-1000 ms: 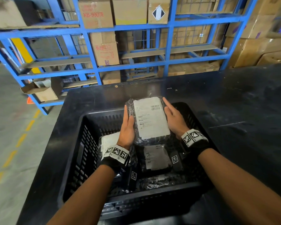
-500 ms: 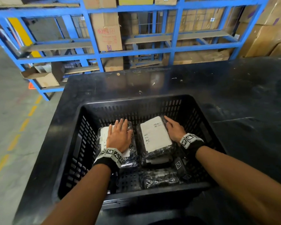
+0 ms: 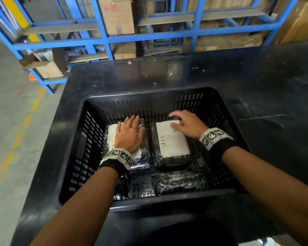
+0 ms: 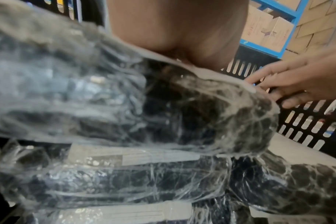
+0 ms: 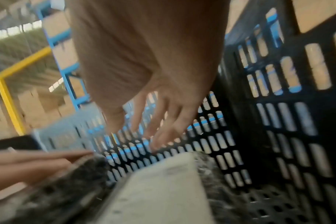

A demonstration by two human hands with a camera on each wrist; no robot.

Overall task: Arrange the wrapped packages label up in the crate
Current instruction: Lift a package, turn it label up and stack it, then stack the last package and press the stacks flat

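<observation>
Head view shows a black slotted crate point(image 3: 89, 125) standing on a black table point(image 3: 256, 82), with both hands inside it. Left hand point(image 3: 129, 134) lies flat, fingers straight and together, pressing on the white label of the left package point(image 3: 109, 137), which sits toward the crate's far left. Just beside it, a narrow gap apart, the right package point(image 3: 169, 144) lies label up on top of another wrapped package. Right hand point(image 3: 188, 123) hovers over that package's far right corner, fingers spread and relaxed, gripping nothing; the right wrist view shows its fingertips point(image 5: 155, 145) just above the label, though blur hides whether they touch. A third wrapped package point(image 3: 180, 182) lies nearer the person, against the near wall, showing only dark wrap. From the left wrist view, the stacked wraps fill the frame beneath the palm. Blue racking point(image 3: 103, 38) with cardboard boxes point(image 3: 116, 15) stands beyond the table.
</observation>
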